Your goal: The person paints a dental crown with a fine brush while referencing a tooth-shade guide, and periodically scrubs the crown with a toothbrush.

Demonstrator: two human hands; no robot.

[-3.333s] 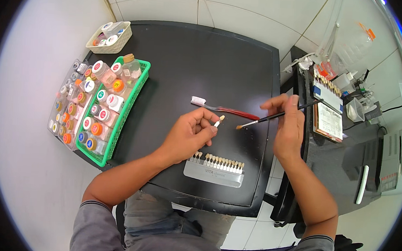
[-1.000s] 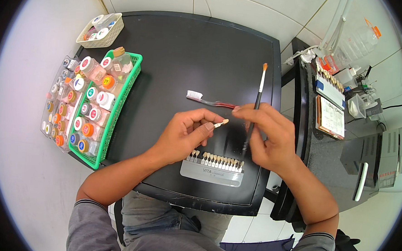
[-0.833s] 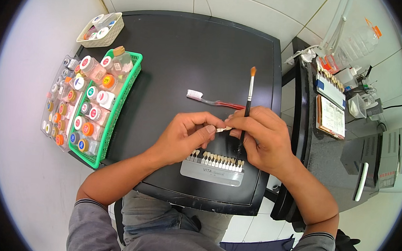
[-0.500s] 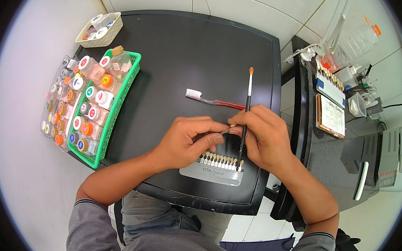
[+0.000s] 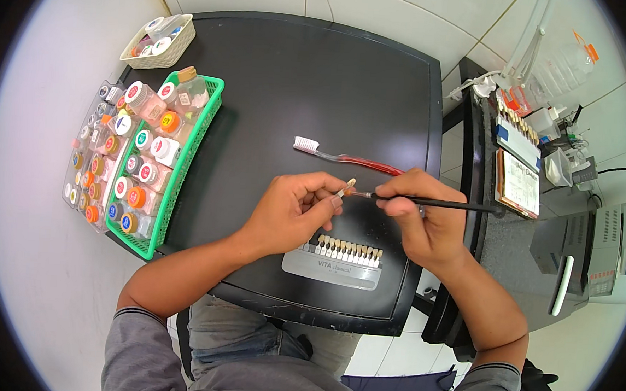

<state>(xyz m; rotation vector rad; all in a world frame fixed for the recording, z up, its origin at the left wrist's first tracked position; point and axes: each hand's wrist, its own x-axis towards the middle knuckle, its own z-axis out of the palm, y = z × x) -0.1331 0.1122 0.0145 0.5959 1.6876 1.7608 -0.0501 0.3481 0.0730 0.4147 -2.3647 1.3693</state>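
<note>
1. The table (image 5: 277, 73) is black and mostly bare. Along its left edge stands a green basket (image 5: 205, 127) packed with small capped jars, with a clear case (image 5: 82, 151) of more jars just beside it and a small white basket (image 5: 158, 42) at the far corner.
2. The left hand (image 5: 291, 215) hangs over the table's middle, its fingertips pressed together in a pinch on a small tooth tab (image 5: 346, 188) held upright.
3. The right hand (image 5: 424, 226) is closed in a pencil grip on a thin black brush (image 5: 433, 202), which lies almost level, its tip touching or just short of the tab.
4. The step in hand looks like brushing something onto the tab. The next move would call for a light, steady stroke, the left pinch staying firm so the tab does not turn.
5. A grey shade guide (image 5: 341, 257) with a row of tooth tabs lies just below both hands, near the table's front edge.
6. A red toothbrush (image 5: 350, 157) lies just beyond the hands, untouched.
7. The tab is pale cream, tooth-shaped and very small; whether its surface is wet or coated cannot be told.
</note>
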